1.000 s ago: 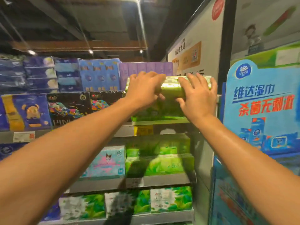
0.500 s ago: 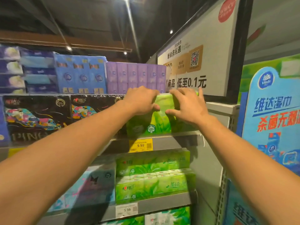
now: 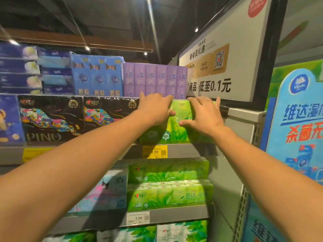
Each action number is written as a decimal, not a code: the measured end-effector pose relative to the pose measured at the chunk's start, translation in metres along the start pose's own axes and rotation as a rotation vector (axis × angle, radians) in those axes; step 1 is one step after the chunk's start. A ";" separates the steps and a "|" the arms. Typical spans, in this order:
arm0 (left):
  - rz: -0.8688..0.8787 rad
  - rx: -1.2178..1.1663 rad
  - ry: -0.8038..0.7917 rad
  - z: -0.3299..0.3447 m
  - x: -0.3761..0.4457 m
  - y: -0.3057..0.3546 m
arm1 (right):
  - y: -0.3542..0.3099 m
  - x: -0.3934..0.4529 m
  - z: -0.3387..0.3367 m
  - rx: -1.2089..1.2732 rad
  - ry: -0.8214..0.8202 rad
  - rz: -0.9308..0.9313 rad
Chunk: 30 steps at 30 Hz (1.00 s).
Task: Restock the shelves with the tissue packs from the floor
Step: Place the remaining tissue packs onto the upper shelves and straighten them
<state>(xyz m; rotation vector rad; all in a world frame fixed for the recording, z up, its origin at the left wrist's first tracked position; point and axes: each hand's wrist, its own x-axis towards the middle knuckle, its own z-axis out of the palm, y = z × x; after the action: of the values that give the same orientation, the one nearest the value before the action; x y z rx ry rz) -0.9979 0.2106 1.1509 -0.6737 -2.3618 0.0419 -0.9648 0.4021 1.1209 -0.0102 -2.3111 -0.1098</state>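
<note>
A green tissue pack (image 3: 176, 130) stands on the upper shelf (image 3: 181, 151), at its right end beside black packs. My left hand (image 3: 155, 109) holds the pack's top left corner, fingers bent over the top edge and thumb on the front face. My right hand (image 3: 203, 114) lies flat on the pack's upper right part, with fingers spread and the thumb stretched out across the front. My hands hide the top of the pack. The floor is out of view.
Black "PINO" packs (image 3: 52, 117) fill the same shelf to the left; purple packs (image 3: 153, 79) and blue packs (image 3: 97, 75) stand above. More green packs (image 3: 167, 186) sit on the shelf below. A white sign board (image 3: 218, 67) and a blue display (image 3: 297, 137) close off the right.
The green pack has come down from mid-air onto the upper shelf. My right hand's fingers have spread flatter over it; both hands stay on the pack.
</note>
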 end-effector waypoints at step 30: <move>-1.119 -0.553 -0.248 0.026 -0.654 -0.012 | -0.349 -0.472 0.021 1.013 -0.699 -0.128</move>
<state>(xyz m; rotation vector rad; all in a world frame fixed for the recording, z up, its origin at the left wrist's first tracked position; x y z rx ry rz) -0.6005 -0.1094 0.7407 0.5308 -2.6691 -1.0795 -0.6758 0.0692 0.7322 0.7048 -2.7722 1.1607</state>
